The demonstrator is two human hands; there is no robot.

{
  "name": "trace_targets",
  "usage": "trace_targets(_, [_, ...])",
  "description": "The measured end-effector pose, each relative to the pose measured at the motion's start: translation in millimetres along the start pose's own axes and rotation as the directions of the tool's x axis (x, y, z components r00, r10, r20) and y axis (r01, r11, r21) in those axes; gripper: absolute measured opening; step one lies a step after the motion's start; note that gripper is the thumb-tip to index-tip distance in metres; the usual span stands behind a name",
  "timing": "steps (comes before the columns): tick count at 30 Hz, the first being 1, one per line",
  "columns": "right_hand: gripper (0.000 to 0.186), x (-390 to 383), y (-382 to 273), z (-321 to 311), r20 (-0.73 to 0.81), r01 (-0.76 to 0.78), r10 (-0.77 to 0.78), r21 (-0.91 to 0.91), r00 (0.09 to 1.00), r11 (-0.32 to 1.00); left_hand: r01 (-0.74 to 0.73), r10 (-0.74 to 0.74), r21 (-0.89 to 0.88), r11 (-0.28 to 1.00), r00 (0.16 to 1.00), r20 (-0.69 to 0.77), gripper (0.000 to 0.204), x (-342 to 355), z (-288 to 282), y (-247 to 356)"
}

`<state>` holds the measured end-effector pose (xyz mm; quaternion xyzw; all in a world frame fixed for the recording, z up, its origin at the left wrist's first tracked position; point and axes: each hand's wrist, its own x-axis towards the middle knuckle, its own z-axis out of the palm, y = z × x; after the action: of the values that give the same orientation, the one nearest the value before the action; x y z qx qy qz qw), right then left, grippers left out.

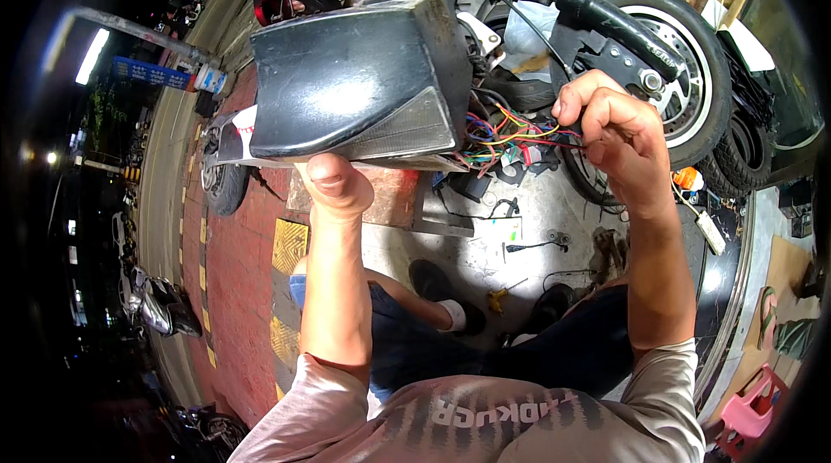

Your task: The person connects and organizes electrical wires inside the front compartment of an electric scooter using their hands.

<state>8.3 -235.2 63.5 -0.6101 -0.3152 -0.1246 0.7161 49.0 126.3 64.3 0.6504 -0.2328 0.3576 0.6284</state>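
Note:
A glossy black housing (pixel 346 65) with a clear ribbed lens (pixel 402 127) along its lower edge is held up in front of me. My left hand (pixel 339 190) is closed on its lower edge, thumb on the near side and the other fingers hidden behind. A bundle of thin coloured wires (pixel 506 134) spills from the housing's right end. Beside that bundle, my right hand (pixel 625 138) is raised with its fingers curled in a pinch; thin wires run up to the fingertips and seem to be between them.
Behind the housing lies a scooter's front fork (pixel 597 17) with a wheel (pixel 692 108). Between my feet, a yellow-handled tool (pixel 496 299) and a black cable (pixel 537 247) lie on the floor. A power strip (pixel 711 232) and a pink stool (pixel 751 407) are at right.

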Motion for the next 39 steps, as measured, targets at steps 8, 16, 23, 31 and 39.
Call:
trace_targets(8, [0.019, 4, -15, 2, 0.15, 0.005, 0.017, -0.149, 0.989, 0.989, -0.06, 0.06, -0.015, 0.998, 0.998, 0.001, 0.111, -2, -14, -14])
trace_targets(16, [0.029, -5, -37, 2, 0.197, 0.067, 0.007, -0.366, 0.98, 0.928, 0.082, -0.172, -0.353, 0.932, 0.957, -0.232, 0.111, 15, -8, 0])
trace_targets(23, [0.023, -14, -45, 20, 0.255, 0.111, 0.006, -0.443, 0.967, 0.89, -0.059, 0.057, 0.07, 0.996, 0.998, 0.032, 0.104, 0, -35, -17])
trace_targets(31, [0.025, -31, -32, 37, 0.292, 0.06, 0.051, -0.359, 0.955, 0.931, 0.234, -0.313, 0.409, 0.882, 0.94, 0.138, 0.101, -61, 56, 103])
trace_targets(39, [0.022, -36, -25, 38, 0.158, -0.025, 0.069, -0.266, 0.985, 0.964, 0.363, -0.392, 0.15, 0.92, 0.863, 0.318, 0.05, -95, 101, 132])
